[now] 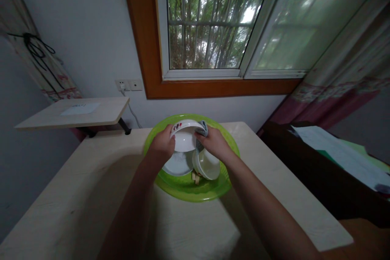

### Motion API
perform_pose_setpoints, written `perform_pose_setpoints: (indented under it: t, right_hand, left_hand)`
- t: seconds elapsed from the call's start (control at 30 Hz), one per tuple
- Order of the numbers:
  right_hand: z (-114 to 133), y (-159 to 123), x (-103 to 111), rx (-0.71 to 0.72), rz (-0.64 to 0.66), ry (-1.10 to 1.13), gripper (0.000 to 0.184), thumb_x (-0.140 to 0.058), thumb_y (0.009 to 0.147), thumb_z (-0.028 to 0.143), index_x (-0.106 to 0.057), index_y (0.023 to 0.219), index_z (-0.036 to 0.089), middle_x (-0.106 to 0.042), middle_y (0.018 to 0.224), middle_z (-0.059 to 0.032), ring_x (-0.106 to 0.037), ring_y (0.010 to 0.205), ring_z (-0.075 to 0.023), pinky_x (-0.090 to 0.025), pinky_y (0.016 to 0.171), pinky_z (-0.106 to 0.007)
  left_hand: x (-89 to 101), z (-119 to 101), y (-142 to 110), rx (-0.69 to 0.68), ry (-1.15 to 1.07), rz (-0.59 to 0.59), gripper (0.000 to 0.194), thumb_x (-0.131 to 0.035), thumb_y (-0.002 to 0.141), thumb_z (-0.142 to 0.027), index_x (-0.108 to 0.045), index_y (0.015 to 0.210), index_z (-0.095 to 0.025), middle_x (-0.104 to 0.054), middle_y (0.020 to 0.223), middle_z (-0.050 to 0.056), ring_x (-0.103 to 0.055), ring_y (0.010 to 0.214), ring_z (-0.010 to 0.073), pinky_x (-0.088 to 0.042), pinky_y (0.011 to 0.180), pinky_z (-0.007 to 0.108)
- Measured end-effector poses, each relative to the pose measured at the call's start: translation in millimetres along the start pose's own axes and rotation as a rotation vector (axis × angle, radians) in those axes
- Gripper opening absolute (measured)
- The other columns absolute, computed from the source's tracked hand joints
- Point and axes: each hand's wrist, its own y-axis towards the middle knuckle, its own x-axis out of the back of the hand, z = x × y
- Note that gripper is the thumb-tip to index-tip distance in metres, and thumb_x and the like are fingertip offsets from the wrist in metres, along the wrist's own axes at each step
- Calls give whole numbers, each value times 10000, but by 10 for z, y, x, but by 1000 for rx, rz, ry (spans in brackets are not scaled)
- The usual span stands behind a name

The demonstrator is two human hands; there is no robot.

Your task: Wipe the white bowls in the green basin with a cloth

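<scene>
A white bowl (185, 139) with a small red and dark pattern on its side is held tilted above a green basin (195, 198), its inside facing me. My left hand (162, 144) is closed on the bowl's left rim. At the right rim my right hand (213, 141) grips a grey-blue cloth (202, 129), pressed against the bowl. Under the hands, a white plate (178, 165) lies in the basin. Beside it a white bowl (209, 165) rests tipped on its side, partly covered by the cloth and right hand. Small light-brown wooden pieces (195, 178) lie by that bowl.
The basin stands on a pale wooden table (122, 195). A small raised shelf (76, 111) with a paper label is at the left back. Behind are a wall socket (128, 85) with a cord and a barred window (213, 20). Papers (338, 154) lie on a dark surface at right.
</scene>
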Motion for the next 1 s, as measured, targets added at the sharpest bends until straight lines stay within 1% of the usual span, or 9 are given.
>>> perform_pose_setpoints:
  t: [0.13, 0.3, 0.43, 0.53, 0.6, 0.67, 0.77, 0.9, 1.0]
  right_hand:
    - [-7, 22, -33, 34, 23, 2, 202, -608, 875, 148, -729, 1036, 166, -771, 1034, -92, -694, 949, -239, -495, 860, -316]
    - [27, -4, -49, 103, 2, -121, 222, -586, 873, 132, -711, 1054, 162, -770, 1026, -116, -694, 936, -253, -479, 831, -308]
    - [154, -81, -23, 132, 32, -263, 291, -583, 880, 138, -683, 1153, 163, -769, 1068, -136, -705, 936, -262, -464, 793, -299]
    - [246, -125, -1, 135, 71, -373, 368, -585, 886, 146, -650, 1248, 159, -755, 1143, -152, -710, 952, -268, -467, 795, -304]
    - [276, -135, 11, 141, 86, -398, 391, -584, 882, 141, -642, 1268, 155, -750, 1168, -153, -711, 976, -271, -473, 811, -306]
    - [272, -133, 19, 146, 91, -379, 388, -580, 883, 134, -647, 1265, 153, -752, 1169, -148, -710, 1004, -266, -477, 834, -302]
    - [212, -131, 30, 166, 83, -317, 406, -583, 872, 117, -650, 1269, 163, -756, 1166, -130, -707, 1030, -254, -478, 864, -292]
    - [107, -145, 59, 213, 59, -248, 440, -592, 857, 111, -639, 1289, 179, -753, 1178, -118, -698, 1043, -246, -476, 891, -295]
    - [53, -148, 85, 211, 60, -230, 370, -580, 849, 98, -666, 1201, 168, -762, 1114, -114, -700, 978, -242, -477, 851, -291]
  left_hand:
    - [30, 4, -9, -47, 27, 6, 454, -459, 883, -157, -609, 1311, -144, -700, 1256, 153, -647, 1172, 293, -478, 1085, 432]
    - [48, -21, -18, -32, 65, 40, 474, -440, 860, -108, -605, 1301, -161, -711, 1239, 136, -654, 1158, 267, -490, 1060, 398]
    - [49, -50, -37, -30, 138, 116, 488, -417, 863, -88, -607, 1310, -127, -721, 1213, 168, -673, 1132, 284, -503, 1034, 421]
    - [48, -32, -32, -46, 179, 175, 456, -412, 901, -122, -616, 1308, -128, -726, 1216, 170, -679, 1142, 284, -512, 1026, 424]
    - [41, 7, -18, -63, 183, 194, 456, -420, 916, -143, -608, 1332, -131, -724, 1239, 162, -682, 1149, 272, -518, 1029, 415]
    - [26, 55, -3, -94, 185, 184, 498, -417, 919, -139, -573, 1392, -120, -705, 1297, 164, -674, 1180, 259, -512, 1056, 410]
    - [-7, 115, 10, -154, 198, 139, 578, -409, 902, -103, -512, 1471, -101, -669, 1374, 169, -638, 1261, 240, -477, 1120, 408]
    - [-50, 138, 3, -221, 220, 63, 584, -417, 896, -94, -529, 1469, -117, -692, 1344, 155, -644, 1260, 228, -472, 1140, 404]
    - [-72, 130, -2, -278, 237, 3, 541, -406, 922, -105, -555, 1442, -111, -701, 1330, 157, -654, 1246, 224, -487, 1132, 411]
